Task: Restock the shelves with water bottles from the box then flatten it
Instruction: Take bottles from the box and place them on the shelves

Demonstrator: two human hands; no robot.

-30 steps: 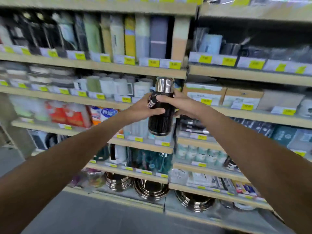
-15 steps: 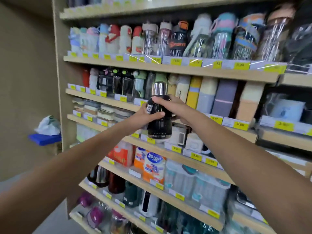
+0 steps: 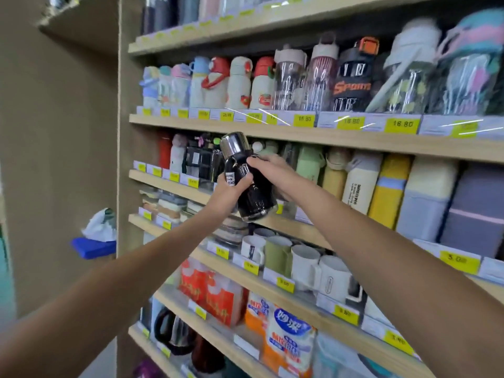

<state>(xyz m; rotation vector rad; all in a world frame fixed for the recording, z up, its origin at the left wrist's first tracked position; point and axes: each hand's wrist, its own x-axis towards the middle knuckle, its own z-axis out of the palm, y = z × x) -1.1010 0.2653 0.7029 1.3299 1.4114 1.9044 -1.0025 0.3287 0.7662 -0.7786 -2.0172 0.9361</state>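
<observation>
Holding a black water bottle [image 3: 256, 197] up in both hands before the wooden shelves [image 3: 327, 137], level with the row of boxed and pastel flasks [image 3: 335, 175]. Gripping its left side with the left hand [image 3: 227, 194], thumb laid across the body just beside a small white label [image 3: 230, 179]. Clasping its right side with the right hand [image 3: 272, 173], fingers curled over the shoulder just below the shiny silver cap [image 3: 234, 144]. Tilting it, cap up and to the left, base down and to the right, over the front edge of the board beneath; hard to tell whether touching that edge or apart from it. Facing, one level higher, a line of children's bottles [image 3: 237, 85] and clear sports bottles [image 3: 351, 77] behind yellow price tags [image 3: 402, 124]. Looking down between the forearms at mugs [image 3: 302, 261] one level lower, with red packets [image 3: 215, 291] and tissue packs [image 3: 289, 339] lower again. Catching, well off to the left beside the end panel, a white bag [image 3: 99, 225] lying on something blue [image 3: 94, 248].
</observation>
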